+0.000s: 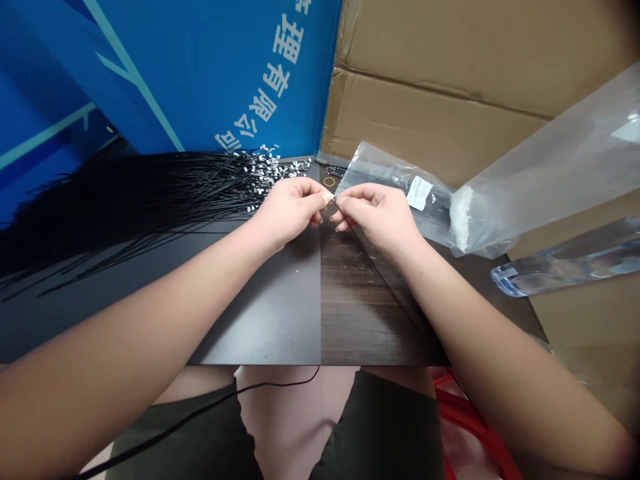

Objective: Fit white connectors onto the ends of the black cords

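Here, at a dark bench point(260, 313), a seated person works two bare hands over a single thin strand. Nearest the camera, a black cord point(200, 410) crosses the lap, and something red point(470, 427) shows by the right knee. Both forearms reach forward to meet over the bench's far half.

The left hand point(290, 210) has its grip pinched narrow, thumb and forefinger closed on a small pale tag point(330, 197). The right hand point(377, 213), just as tight, pinches the end of a black strand point(387, 283) right against that tag, so the two grips all but touch. The strand trails back from the right grip along the bench toward the person.

The likely trouble, judged from so fine a hold, is that the tag could slip from the fingertips or the strand's tip could miss it, since both pieces are tiny and the fingers cover much of them.

Just beyond the fingertips lies a yellow ring point(329, 181). Left of it fans a heap of black strands point(125, 200), with white tags point(273, 168) scattered at its inner end; a dropped tag could be lost among them. To the right lie a clear bag point(395, 180) of dark strands and a larger clear bag point(560, 167). Behind stand cardboard point(450, 80) and a blue printed panel point(210, 67).
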Demonstrator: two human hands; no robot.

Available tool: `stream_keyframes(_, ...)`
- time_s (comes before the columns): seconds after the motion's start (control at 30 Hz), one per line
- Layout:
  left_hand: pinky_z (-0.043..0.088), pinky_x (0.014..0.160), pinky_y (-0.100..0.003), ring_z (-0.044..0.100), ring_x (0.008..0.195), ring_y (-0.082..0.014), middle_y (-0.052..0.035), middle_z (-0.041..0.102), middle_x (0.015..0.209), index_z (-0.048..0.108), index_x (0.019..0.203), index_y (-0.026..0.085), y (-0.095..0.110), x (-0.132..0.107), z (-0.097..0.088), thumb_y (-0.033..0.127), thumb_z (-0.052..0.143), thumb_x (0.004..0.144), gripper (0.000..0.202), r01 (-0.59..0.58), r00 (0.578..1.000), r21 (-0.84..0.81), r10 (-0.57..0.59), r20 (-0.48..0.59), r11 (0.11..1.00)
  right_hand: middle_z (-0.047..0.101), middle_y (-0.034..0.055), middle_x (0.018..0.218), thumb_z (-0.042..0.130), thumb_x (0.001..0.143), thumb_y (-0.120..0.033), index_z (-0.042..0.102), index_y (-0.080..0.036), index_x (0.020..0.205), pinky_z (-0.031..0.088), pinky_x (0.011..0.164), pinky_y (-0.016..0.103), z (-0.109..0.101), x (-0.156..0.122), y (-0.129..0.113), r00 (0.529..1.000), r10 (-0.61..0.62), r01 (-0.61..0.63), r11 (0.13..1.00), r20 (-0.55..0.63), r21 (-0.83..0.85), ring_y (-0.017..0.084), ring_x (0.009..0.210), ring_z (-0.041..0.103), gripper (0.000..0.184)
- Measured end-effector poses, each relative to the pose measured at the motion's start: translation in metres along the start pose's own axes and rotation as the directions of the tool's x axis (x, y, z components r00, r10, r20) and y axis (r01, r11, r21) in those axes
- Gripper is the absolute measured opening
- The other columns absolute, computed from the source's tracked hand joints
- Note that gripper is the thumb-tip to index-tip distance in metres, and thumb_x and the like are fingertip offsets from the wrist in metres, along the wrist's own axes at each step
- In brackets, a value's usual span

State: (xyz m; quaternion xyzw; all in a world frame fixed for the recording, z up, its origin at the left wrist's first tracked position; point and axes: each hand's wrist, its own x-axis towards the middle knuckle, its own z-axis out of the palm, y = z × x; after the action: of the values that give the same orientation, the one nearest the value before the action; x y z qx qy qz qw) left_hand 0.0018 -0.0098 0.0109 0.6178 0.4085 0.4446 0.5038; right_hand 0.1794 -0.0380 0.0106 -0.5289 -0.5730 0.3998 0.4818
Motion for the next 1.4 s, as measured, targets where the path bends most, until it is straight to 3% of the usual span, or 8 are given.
stream_keyframes(0.2, 0.049, 0.055, -0.023, 0.056, 0.055, -0.0090, -0.0001, 0.062, 0.065, 0.067, 0.075, 0.016, 0.000, 0.002, -0.009, 0.019, 0.073, 0.091, 0.018, 0.019, 0.994, 0.107, -0.030, 0.108, 0.994, 0.084, 0.0044, 0.097, 0.074, 0.091, -0.028, 0.082, -0.021, 0.110, 0.063, 0.089, 0.039, -0.015, 0.003, 0.006, 0.956, -0.290, 0.293, 0.938, 0.047, -0.185, 0.020, 0.087, 0.077, 0.022)
stream_keyframes(0.37, 0.047, 0.054, -0.023, 0.056, 0.057, -0.0100, -0.0005, 0.062, 0.065, 0.070, 0.080, 0.016, 0.002, 0.002, -0.012, 0.026, 0.076, 0.093, 0.018, -0.034, 0.991, 0.183, 0.010, 0.130, 0.982, 0.085, 0.0030, 0.107, 0.073, 0.096, -0.032, 0.086, -0.025, 0.106, 0.059, 0.092, 0.038, -0.014, 0.001, 0.009, 0.909, -0.398, 0.416, 0.839, 0.125, -0.352, 0.022, 0.096, 0.077, 0.018)
stream_keyframes(0.53, 0.045, 0.054, -0.023, 0.054, 0.057, -0.0095, -0.0001, 0.060, 0.067, 0.068, 0.079, 0.016, -0.001, 0.001, -0.010, 0.029, 0.076, 0.092, 0.020, -0.007, 0.992, 0.120, -0.008, 0.126, 0.993, 0.085, 0.0022, 0.100, 0.073, 0.097, -0.031, 0.084, -0.026, 0.099, 0.057, 0.085, 0.036, -0.013, 0.001, 0.009, 0.888, -0.442, 0.452, 0.794, 0.124, -0.407, 0.021, 0.091, 0.075, 0.013)
stream_keyframes(0.77, 0.040, 0.052, -0.022, 0.050, 0.055, -0.0088, 0.0013, 0.054, 0.063, 0.062, 0.070, 0.018, 0.002, -0.003, -0.003, 0.027, 0.075, 0.088, 0.024, 0.092, 0.989, -0.106, -0.078, 0.128, 0.990, 0.081, 0.0021, 0.095, 0.071, 0.096, -0.030, 0.079, -0.025, 0.094, 0.054, 0.082, 0.036, -0.016, 0.002, 0.007, 0.865, -0.494, 0.478, 0.759, 0.087, -0.443, 0.021, 0.088, 0.072, 0.010)
stream_keyframes(1.0, 0.039, 0.053, -0.023, 0.050, 0.055, -0.0087, 0.0008, 0.058, 0.064, 0.069, 0.076, 0.017, 0.004, -0.002, -0.004, 0.026, 0.074, 0.085, 0.014, 0.032, 0.991, -0.016, -0.030, 0.127, 0.999, 0.079, 0.0015, 0.096, 0.070, 0.096, -0.029, 0.077, -0.025, 0.095, 0.055, 0.087, 0.037, -0.015, 0.002, 0.009, 0.864, -0.501, 0.480, 0.794, 0.046, -0.374, 0.020, 0.088, 0.070, 0.008)
stream_keyframes(1.4, 0.040, 0.053, -0.025, 0.050, 0.054, -0.0094, 0.0016, 0.058, 0.061, 0.069, 0.074, 0.018, 0.001, 0.000, -0.005, 0.027, 0.073, 0.083, 0.013, 0.009, 0.996, 0.055, -0.013, 0.083, 0.998, 0.079, 0.0019, 0.095, 0.070, 0.095, -0.030, 0.077, -0.025, 0.094, 0.056, 0.086, 0.038, -0.013, 0.000, 0.007, 0.865, -0.501, 0.466, 0.788, 0.022, -0.402, 0.020, 0.087, 0.070, 0.009)
